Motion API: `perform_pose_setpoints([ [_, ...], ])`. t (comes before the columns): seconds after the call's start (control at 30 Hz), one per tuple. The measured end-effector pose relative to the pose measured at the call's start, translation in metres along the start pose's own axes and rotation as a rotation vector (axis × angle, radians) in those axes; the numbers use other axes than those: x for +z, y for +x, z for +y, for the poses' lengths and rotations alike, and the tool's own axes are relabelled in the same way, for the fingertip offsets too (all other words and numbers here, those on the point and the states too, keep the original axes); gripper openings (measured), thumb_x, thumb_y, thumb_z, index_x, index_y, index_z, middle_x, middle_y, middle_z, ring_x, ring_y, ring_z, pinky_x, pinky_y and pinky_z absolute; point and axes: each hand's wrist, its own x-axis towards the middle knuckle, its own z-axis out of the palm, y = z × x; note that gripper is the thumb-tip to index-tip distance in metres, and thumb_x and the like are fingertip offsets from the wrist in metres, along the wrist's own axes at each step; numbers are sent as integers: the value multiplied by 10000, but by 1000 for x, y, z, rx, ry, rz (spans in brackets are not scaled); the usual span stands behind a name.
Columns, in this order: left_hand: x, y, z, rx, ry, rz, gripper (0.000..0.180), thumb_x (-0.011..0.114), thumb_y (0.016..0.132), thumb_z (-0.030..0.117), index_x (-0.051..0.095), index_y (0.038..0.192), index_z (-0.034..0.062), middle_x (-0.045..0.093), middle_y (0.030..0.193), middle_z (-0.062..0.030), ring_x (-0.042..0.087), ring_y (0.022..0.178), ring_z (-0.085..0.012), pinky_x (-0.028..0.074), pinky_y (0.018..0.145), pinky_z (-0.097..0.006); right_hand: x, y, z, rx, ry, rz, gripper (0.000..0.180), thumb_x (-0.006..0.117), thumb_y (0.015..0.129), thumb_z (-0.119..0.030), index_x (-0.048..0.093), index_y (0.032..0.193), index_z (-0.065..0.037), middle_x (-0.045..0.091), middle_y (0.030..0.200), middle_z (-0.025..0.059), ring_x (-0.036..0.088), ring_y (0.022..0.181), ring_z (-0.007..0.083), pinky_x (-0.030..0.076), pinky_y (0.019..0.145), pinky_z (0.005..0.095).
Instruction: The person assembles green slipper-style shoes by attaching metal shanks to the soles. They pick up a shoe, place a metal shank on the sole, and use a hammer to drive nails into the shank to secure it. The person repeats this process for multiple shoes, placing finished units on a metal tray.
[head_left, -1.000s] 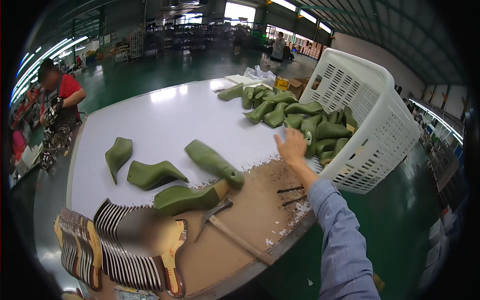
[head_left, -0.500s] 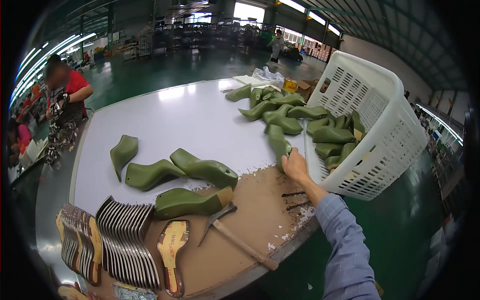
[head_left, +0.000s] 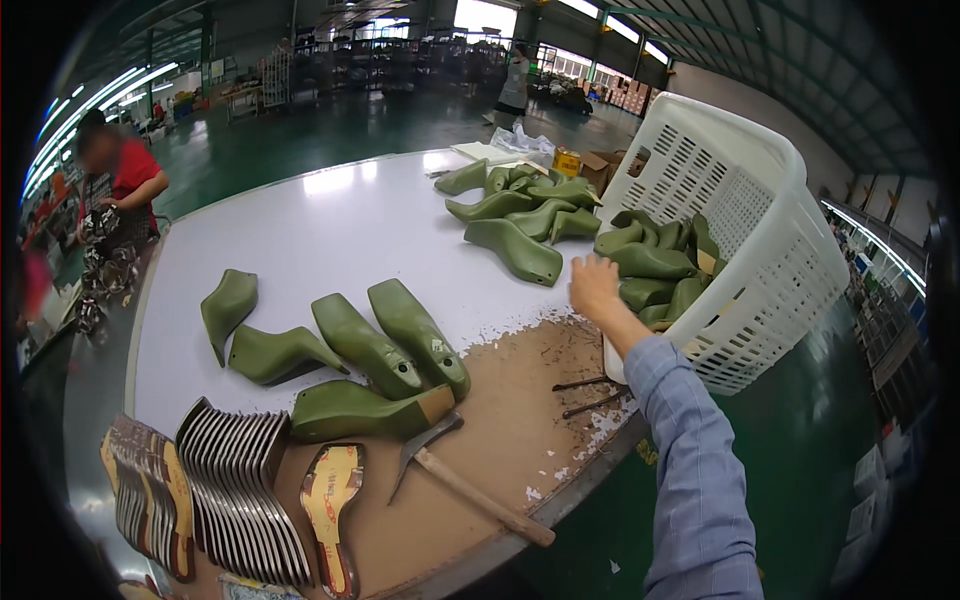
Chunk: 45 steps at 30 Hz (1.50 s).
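My right hand (head_left: 595, 288) hovers at the open side of the white basket (head_left: 735, 300), its fingers loosely bent and nothing visible in them. Just left of it, one green shoe last (head_left: 515, 250) lies at the front of a pile of lasts. More green lasts (head_left: 648, 262) fill the basket, which is tipped on its side toward the table. Several lasts (head_left: 365, 345) form a loose group left of centre, two of them side by side. A hammer (head_left: 470, 485) with a wooden handle rests in front of that group. My left hand is out of view.
Curved sole-shaped pieces stand in a row (head_left: 240, 490) at the near left, beside a single yellow-and-brown insole (head_left: 332, 490). Two dark metal rods (head_left: 590, 400) lie near the table's right edge. A yellow tin (head_left: 566, 162) stands behind the pile. A person in red (head_left: 130, 180) works at far left.
My right hand has let go of the last it gripped and is now beside the basket. The left group shows one more last, and the view has shifted slightly.
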Motion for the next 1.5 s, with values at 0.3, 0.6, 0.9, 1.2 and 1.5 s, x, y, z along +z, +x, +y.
perform_pose_setpoints([
  [0.3, -33, 8, 1, 1, -19, -64, 899, 347, 798, 923, 527, 991, 64, 497, 752, -65, 420, 601, -191, 363, 509, -332, 95, 32, 100, 785, -87, -724, 568, 553, 1006, -310, 413, 1531, -144, 423, 1558, 148, 452, 1368, 473, 409, 1054, 678],
  [0.6, -31, -22, 10, 123, -16, -347, 925, 320, 922, 800, 242, 1602, 178, 607, 1175, -161, 514, 686, -229, 447, 593, -351, 89, 33, 60, 426, -199, -555, 527, 671, 895, -215, 529, 1402, -234, 493, 1414, 228, 598, 1171, 483, 580, 776, 608],
  [0.9, 37, -21, -7, 280, -187, 114, 696, 319, 1062, 563, 239, 1580, 105, 471, 636, 15, 410, 418, -80, 348, 323, -213, 3, 26, -4, 223, -109, -532, 442, 643, 878, -149, 586, 1315, -166, 589, 1303, 212, 650, 1140, 386, 615, 756, 556],
  [1.2, 39, -29, -4, 230, -212, -3, 542, 329, 1076, 517, 475, 1337, 65, 556, 837, -37, 394, 439, -83, 307, 332, -202, -152, -38, -32, 51, 910, -404, 496, 642, 884, -214, 420, 1313, -101, 637, 1006, 251, 668, 956, 347, 568, 771, 460],
  [1.5, 122, -161, 5, 243, -35, -132, 387, 500, 1057, 428, 510, 1259, 97, 659, 931, -80, 680, 746, -205, 565, 601, -314, -174, -197, -60, 300, 1892, -423, 497, 628, 928, -184, 333, 1325, -132, 555, 1092, 169, 622, 761, 237, 555, 518, 387],
])
